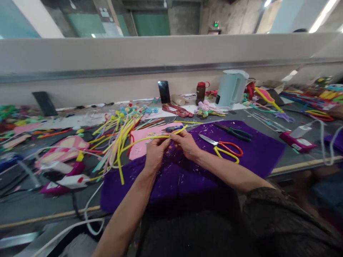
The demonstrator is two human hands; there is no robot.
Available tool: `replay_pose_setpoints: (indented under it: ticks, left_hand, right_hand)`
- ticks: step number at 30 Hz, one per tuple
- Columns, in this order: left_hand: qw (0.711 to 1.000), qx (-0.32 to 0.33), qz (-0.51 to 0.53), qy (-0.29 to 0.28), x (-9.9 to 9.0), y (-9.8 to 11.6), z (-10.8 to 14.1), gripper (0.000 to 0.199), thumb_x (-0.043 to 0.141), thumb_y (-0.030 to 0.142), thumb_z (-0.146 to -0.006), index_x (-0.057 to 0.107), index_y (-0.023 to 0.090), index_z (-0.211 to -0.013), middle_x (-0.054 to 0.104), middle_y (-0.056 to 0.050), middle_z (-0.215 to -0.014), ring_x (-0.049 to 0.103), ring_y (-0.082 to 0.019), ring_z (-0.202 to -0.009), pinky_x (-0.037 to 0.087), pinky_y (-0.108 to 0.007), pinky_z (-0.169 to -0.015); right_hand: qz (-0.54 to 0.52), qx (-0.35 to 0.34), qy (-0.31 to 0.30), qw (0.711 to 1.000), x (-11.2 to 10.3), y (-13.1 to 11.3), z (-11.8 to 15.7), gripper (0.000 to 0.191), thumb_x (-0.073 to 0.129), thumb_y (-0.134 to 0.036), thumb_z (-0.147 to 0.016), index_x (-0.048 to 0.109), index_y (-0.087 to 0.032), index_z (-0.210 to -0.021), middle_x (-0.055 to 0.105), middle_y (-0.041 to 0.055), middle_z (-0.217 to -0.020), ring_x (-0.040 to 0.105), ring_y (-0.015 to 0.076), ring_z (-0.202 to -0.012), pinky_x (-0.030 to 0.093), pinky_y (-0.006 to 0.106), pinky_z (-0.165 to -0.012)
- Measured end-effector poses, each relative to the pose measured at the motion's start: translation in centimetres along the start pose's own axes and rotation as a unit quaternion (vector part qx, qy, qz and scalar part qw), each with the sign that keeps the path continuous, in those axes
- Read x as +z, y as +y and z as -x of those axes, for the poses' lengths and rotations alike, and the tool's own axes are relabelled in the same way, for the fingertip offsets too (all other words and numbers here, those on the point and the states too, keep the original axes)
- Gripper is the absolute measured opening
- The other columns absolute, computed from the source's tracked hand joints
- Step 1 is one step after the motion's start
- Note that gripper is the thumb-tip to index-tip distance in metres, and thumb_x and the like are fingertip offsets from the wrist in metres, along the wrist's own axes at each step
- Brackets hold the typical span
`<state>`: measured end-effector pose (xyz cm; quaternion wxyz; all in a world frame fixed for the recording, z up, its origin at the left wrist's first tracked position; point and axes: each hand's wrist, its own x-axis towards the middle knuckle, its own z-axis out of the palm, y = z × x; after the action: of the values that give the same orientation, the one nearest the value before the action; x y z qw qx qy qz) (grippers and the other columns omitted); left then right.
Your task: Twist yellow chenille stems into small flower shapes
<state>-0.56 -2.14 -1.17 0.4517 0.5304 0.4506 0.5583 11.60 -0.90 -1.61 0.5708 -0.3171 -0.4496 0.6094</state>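
Observation:
A yellow fuzzy stem [142,138] runs through the fingertips of both hands above a purple cloth [166,182]. My left hand [157,151] pinches it, and my right hand [186,142] pinches it close beside, near its short upper end. The fingertips nearly touch. Behind the hands lies a pink sheet [139,144] with small scraps and a dark blue tool [173,129]. To the right on the cloth rest scissors with red and yellow handles [223,147], blades apart, and dark-handled pliers [237,132].
A pile of coloured stems [118,142] lies left of the hands. Pink glue guns [64,180] with cables sit at the left, another [298,142] at the right. Behind stand a phone [164,92], a bottle [200,93] and a kettle [232,88]. Another person's hand shows at far right.

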Motion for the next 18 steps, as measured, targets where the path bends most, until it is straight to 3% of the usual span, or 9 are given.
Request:
replay_pose_setpoints:
  ticks: [5, 10, 15, 18]
  left_hand:
    - [0.997, -0.050, 0.047, 0.024, -0.2, -0.2, -0.2, 0.032, 0.068, 0.038, -0.058, 0.062, 0.015, -0.079, 0.061, 0.001, -0.067, 0.050, -0.006, -0.048, 0.034, -0.018, -0.042]
    - [0.985, -0.106, 0.134, 0.006, -0.8, -0.3, -0.8, 0.027, 0.067, 0.033, -0.059, 0.057, 0.014, -0.075, 0.059, 0.002, -0.066, 0.047, -0.003, -0.045, 0.028, -0.014, -0.037]
    - [0.964, -0.193, 0.182, -0.035, -1.2, 0.0, -1.2, 0.019, 0.063, 0.026, -0.058, 0.054, 0.012, -0.067, 0.054, 0.003, -0.057, 0.044, -0.003, -0.040, 0.025, -0.014, -0.033]
    - [0.959, -0.218, 0.168, -0.060, -1.3, 0.1, -1.0, 0.018, 0.062, 0.026, -0.057, 0.053, 0.012, -0.065, 0.053, 0.003, -0.054, 0.044, -0.003, -0.038, 0.024, -0.015, -0.032]
  right_hand:
    - [0.009, 0.023, -0.001, 1.000, 0.0, 0.2, 0.0, 0.031, 0.065, -0.041, -0.062, 0.054, -0.016, -0.078, 0.053, -0.0033, -0.061, 0.038, 0.0037, -0.043, 0.027, 0.017, -0.038]
    - [0.039, 0.030, -0.031, 0.998, -0.5, 0.5, -0.4, 0.032, 0.057, -0.046, -0.069, 0.057, -0.016, -0.081, 0.056, -0.0012, -0.067, 0.042, 0.0051, -0.043, 0.026, 0.018, -0.036]
    - [0.156, -0.122, -0.072, 0.977, -1.2, 0.4, -0.5, 0.034, 0.063, -0.034, -0.066, 0.058, -0.021, -0.097, 0.059, 0.0005, -0.079, 0.050, 0.0092, -0.057, 0.040, 0.021, -0.048]
    - [0.275, -0.232, -0.099, 0.928, -1.7, -0.1, -0.4, 0.022, 0.058, -0.031, -0.073, 0.062, -0.021, -0.092, 0.061, 0.0037, -0.085, 0.055, 0.0139, -0.073, 0.044, 0.027, -0.066]
